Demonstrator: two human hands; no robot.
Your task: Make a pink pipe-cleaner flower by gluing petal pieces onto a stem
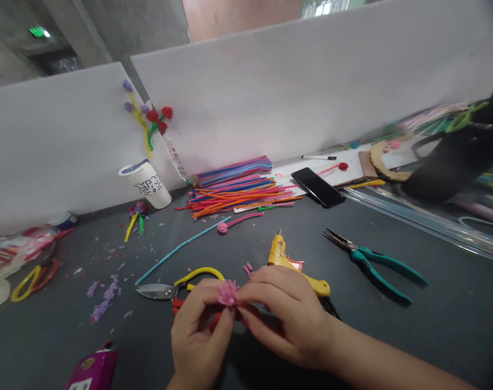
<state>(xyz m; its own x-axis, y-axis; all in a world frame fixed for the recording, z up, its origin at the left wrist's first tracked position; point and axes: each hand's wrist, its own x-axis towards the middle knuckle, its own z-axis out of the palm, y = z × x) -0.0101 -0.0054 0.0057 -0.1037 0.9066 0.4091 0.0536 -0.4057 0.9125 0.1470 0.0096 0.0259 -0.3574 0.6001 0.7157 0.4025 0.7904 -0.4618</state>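
Observation:
A small pink fringed flower (228,293) is pinched between my two hands, low in the middle of the view. My left hand (201,330) grips it from the left with thumb and forefinger. From the right, the fingertips of my right hand (289,314) close on its edge. Behind my left hand lie scissors (155,291) with yellow and red handles, partly covered by it. A yellow glue gun (278,252) rests just beyond my right hand, which hides part of it. Teal-handled pliers (372,260) lie open to the right.
Colourful pipe cleaners (238,189) are piled at the back, beside a phone (317,187) and a paper cup (147,184). A blue pipe cleaner (181,246) and a pink one with a rolled end (222,228) lie nearer. Purple scraps (106,300) and a lighter (94,371) are at left; a black pitcher (449,157) stands right.

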